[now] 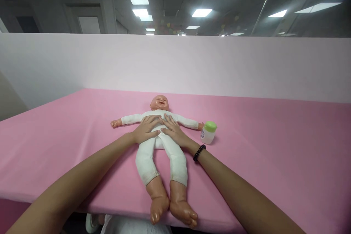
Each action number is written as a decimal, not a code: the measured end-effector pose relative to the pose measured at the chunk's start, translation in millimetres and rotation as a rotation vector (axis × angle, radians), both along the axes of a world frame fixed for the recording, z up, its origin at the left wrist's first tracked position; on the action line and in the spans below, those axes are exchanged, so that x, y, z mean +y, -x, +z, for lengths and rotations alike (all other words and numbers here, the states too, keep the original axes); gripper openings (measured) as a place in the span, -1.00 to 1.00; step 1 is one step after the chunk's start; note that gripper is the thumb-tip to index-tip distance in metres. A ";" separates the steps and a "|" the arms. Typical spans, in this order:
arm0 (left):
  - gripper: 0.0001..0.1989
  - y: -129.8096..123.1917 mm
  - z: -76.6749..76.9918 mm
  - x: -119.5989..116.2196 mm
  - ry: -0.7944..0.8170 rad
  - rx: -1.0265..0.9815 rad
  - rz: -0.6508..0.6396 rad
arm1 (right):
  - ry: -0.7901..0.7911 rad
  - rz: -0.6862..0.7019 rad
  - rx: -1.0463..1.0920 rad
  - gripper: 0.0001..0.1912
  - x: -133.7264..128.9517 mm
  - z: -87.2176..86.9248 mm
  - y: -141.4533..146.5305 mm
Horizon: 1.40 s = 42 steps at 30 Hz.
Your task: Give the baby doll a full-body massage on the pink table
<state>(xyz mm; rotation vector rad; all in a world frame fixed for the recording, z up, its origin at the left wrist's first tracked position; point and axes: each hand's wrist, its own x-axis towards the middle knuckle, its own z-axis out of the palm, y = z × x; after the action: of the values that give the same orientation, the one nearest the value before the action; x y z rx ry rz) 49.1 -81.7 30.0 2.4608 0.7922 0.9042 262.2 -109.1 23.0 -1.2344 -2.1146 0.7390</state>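
A baby doll [178, 164] with a white cloth body lies on its back, head away from me and feet at the near table edge. Its arms stretch out to both sides. My left hand [148, 128] rests flat on the left side of the doll's belly, fingers extended. On the right side of the belly lies my right hand [174, 130], also flat with fingers spread. The fingertips of both hands come close together at the doll's middle. Beside the doll's hand on the right stands a small translucent bottle [207, 137] with a green lid.
Pink sheeting covers the table [260, 153]. A white low wall [175, 62] rises behind it, with dark glass above. My right wrist wears a black coiled band [199, 153]. Below the near edge, part of a white chair [91, 223] shows.
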 end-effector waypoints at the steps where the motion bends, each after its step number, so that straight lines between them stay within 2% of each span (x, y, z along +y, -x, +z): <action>1: -0.52 1.9 -2.9 0.7 0.009 0.057 0.031 | 0.021 -0.026 -0.014 -0.27 2.3 -1.3 0.8; 4: -0.39 4.6 -10.6 0.7 0.102 0.125 0.190 | 0.071 -0.132 0.001 -0.12 4.4 -4.1 3.5; 8: -0.21 2.2 -15.0 -5.6 0.208 0.028 0.403 | 0.122 -0.297 0.070 0.05 -5.6 -1.9 7.0; 10: -0.26 1.3 -14.5 -9.7 0.160 -0.029 0.466 | 0.058 -0.370 0.100 -0.04 -12.1 0.5 7.8; 11: -0.35 1.4 -14.1 -11.4 0.105 -0.064 0.479 | -0.007 -0.392 0.111 -0.16 -14.6 1.4 7.9; 13: -0.57 2.4 -13.9 -13.0 -0.020 -0.144 0.456 | -0.162 -0.391 0.155 -0.45 -17.4 1.6 7.7; 15: -0.71 4.5 -15.0 -11.9 -0.112 -0.222 0.373 | -0.291 -0.328 0.222 -0.63 -17.9 0.1 7.5; 18: -0.72 8.6 -16.9 -7.2 -0.134 -0.270 0.208 | -0.345 -0.163 0.296 -0.65 -17.5 -2.2 7.7; 20: -0.64 11.1 -17.1 -3.6 -0.107 -0.224 0.116 | -0.289 -0.050 0.274 -0.61 -17.4 -2.1 7.5; 22: -0.55 12.6 -16.6 -0.9 -0.070 -0.128 0.060 | -0.215 0.008 0.214 -0.56 -17.0 -1.2 6.8; 25: -0.48 12.3 -16.5 0.8 -0.005 -0.030 0.099 | -0.143 -0.030 0.133 -0.48 -15.1 -0.7 5.4; 31: -0.33 8.3 -21.1 -0.1 0.154 -0.027 0.335 | -0.064 -0.226 0.144 -0.30 -13.0 -4.8 6.7; 33: -0.29 7.6 -22.1 -0.5 0.164 -0.047 0.397 | -0.095 -0.297 0.166 -0.30 -14.2 -5.5 7.7; 35: -0.33 7.2 -22.1 -1.1 0.119 -0.091 0.420 | -0.180 -0.357 0.193 -0.40 -16.1 -5.7 8.7; 38: -0.50 6.7 -19.7 -2.5 0.030 -0.213 0.352 | -0.305 -0.376 0.275 -0.61 -18.8 -5.5 9.6; 40: -0.56 6.6 -16.5 -3.7 0.024 -0.253 0.208 | -0.339 -0.300 0.324 -0.66 -19.7 -5.2 9.5; 42: -0.55 7.1 -13.0 -4.4 0.057 -0.208 0.057 | -0.326 -0.185 0.325 -0.64 -19.7 -4.6 8.7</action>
<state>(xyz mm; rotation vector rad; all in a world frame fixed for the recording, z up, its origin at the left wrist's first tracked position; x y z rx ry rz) 42.0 -86.1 17.0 2.2601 0.8065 1.1206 253.5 -128.8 18.5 -1.0362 -1.7447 0.4551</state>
